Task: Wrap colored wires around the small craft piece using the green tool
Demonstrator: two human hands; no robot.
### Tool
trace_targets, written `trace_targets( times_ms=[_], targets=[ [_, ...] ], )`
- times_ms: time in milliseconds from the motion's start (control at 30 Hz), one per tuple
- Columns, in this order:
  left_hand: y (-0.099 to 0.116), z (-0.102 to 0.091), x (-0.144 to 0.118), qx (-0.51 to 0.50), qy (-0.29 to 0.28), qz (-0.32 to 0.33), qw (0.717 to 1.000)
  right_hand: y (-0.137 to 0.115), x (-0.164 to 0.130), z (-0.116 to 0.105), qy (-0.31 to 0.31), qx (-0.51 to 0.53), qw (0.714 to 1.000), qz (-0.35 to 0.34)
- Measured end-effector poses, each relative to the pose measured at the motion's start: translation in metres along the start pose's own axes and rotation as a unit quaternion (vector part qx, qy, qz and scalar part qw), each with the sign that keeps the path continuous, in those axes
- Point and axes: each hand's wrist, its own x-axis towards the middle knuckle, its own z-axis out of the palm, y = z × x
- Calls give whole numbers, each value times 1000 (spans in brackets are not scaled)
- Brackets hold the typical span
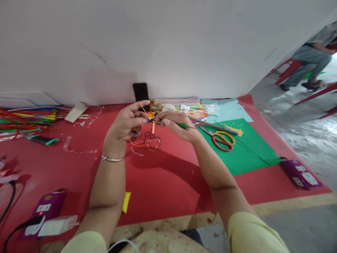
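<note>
My left hand [126,121] is raised over the red table, fingers bent, pinching a small dark and orange piece of threadwork [151,120]. An orange thread [142,106] runs up over its index finger. My right hand [177,123] is closed around a thin metal tool with a green handle [182,125], which looks like a crochet hook; its tip meets the threadwork between the hands. Below hangs a loose tangle of dark and orange thread [151,142]. Beyond the hands a black phone [141,93] leans on the white wall.
Scissors [222,140] and a grey rod [218,127] lie on green paper [252,149] at right. Bundled coloured stems [31,117] and a dark-and-teal cutter [43,140] are at left. Purple boxes [300,173] sit near both sides. A person [313,56] sits at far right.
</note>
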Motion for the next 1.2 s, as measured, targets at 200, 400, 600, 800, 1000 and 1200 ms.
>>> trace_targets(
  times_ms=[200, 400, 600, 800, 1000, 1200],
  targets=[
    [-3, 3, 3, -48, -47, 11, 998, 16, -2, 9, 33, 260, 949, 173],
    [-6, 14, 3, -56, -39, 29, 997, 28, 5, 33, 34, 454, 838, 300],
    [-3, 15, 2, -56, -24, 33, 998, 22, 9, 39, 36, 431, 849, 305],
    [-2, 17, 2, -51, 38, 22, 998, 28, 8, 46, 79, 400, 869, 282],
    [-6, 18, 7, -22, 105, 34, 994, 28, 8, 53, 157, 318, 897, 262],
    [-9, 25, 9, -16, 109, 51, 993, 33, 7, 50, 162, 302, 907, 245]
  ],
)
